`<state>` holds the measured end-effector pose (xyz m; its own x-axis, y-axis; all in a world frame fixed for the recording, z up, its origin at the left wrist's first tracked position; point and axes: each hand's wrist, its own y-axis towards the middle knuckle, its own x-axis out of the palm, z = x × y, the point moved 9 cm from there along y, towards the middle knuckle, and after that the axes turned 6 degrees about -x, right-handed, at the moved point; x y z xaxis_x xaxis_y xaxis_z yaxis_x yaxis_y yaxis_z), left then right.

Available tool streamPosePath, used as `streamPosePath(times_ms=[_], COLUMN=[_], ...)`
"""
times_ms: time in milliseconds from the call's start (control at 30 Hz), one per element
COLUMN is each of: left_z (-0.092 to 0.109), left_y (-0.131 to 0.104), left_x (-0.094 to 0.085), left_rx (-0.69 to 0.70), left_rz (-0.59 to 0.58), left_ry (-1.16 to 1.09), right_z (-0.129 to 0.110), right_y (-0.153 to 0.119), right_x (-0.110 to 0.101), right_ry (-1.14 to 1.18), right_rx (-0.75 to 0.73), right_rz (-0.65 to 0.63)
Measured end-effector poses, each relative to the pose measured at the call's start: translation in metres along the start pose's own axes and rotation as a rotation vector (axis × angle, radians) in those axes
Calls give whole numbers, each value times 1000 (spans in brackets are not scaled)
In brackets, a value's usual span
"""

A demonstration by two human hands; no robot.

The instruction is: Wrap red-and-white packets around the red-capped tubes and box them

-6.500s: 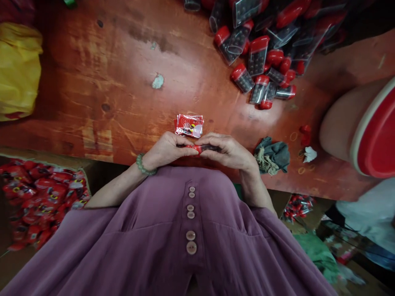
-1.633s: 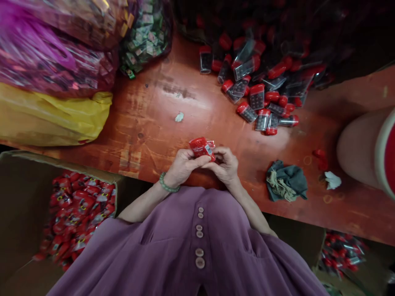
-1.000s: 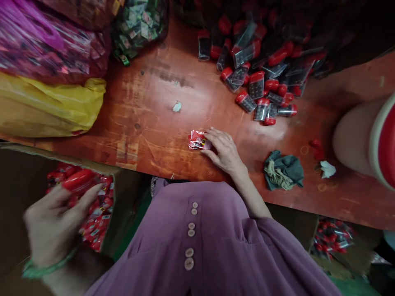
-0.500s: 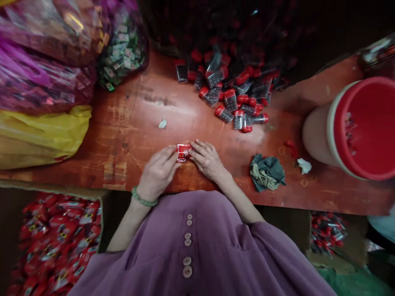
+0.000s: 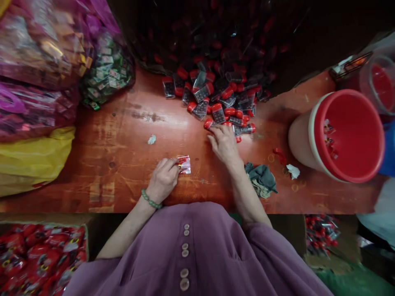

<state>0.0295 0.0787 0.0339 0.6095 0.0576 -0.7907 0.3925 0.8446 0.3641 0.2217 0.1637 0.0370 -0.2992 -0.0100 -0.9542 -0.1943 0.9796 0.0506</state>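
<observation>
the left hand (image 5: 163, 181) lies on the worn wooden table (image 5: 123, 164), fingertips pinching glossy red wrappers (image 5: 184, 164). at 1 o'clock of them, the right hand (image 5: 224, 142), fingers loosely spread, touches the pile of clear red-capped boxes (image 5: 216, 102), probably gripping none.

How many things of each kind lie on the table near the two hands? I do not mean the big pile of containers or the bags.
Red wrapper stack, under the left hand: 1
Grey-green rag: 1
Red bucket: 1
White paper scraps: 2
Total: 5
The right hand reaches the container pile.
</observation>
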Motion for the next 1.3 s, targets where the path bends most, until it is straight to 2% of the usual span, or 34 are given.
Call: streamPosePath(times_ms=[67, 167, 300, 400, 533, 633, 733, 833, 933, 1067, 1200, 1300], left_z=[-3, -6, -8, -12, -18, -27, -33, -31, -24, -19, -18, -18], left_y=[2, 3, 3, 4, 7, 8, 7, 5, 5, 5, 4, 2], left_x=[1, 2, 4, 5, 9, 7, 0, -8, -15, -21, -17, -14], left_rx=[-33, -54, -79, -144, -210, -307, -407, -445, -431, -438, -471, -467], left_rz=[-3, -36, -102, -137, -179, -148, -70, -20, -12, -18, -81, -104], left_ry=[-41, -81, -103, -150, -156, -216, -388, -524, -605, -681, -724, -749], right_z=[14, 19, 18, 19, 11, 2, -11, -21, -32, -47, -59, -68], right_y=[13, 22, 20, 13, -8, -34, -60, -78, -87, -90, -89, -89], right_x=[2, 9, 19, 26, 27, 35, 49, 50, 37, 11, -6, -10], right_ry=[-69, -119, -170, -92, 277, 781, 1230, 1377, 1362, 1179, 955, 841], right_rx=[71, 105, 103, 91, 41, 92, 189, 229, 163, 13, -133, -252], right_rz=[-11, -47, -61, -37, 55, 61, 8, 5, -8, -54, -74, -110])
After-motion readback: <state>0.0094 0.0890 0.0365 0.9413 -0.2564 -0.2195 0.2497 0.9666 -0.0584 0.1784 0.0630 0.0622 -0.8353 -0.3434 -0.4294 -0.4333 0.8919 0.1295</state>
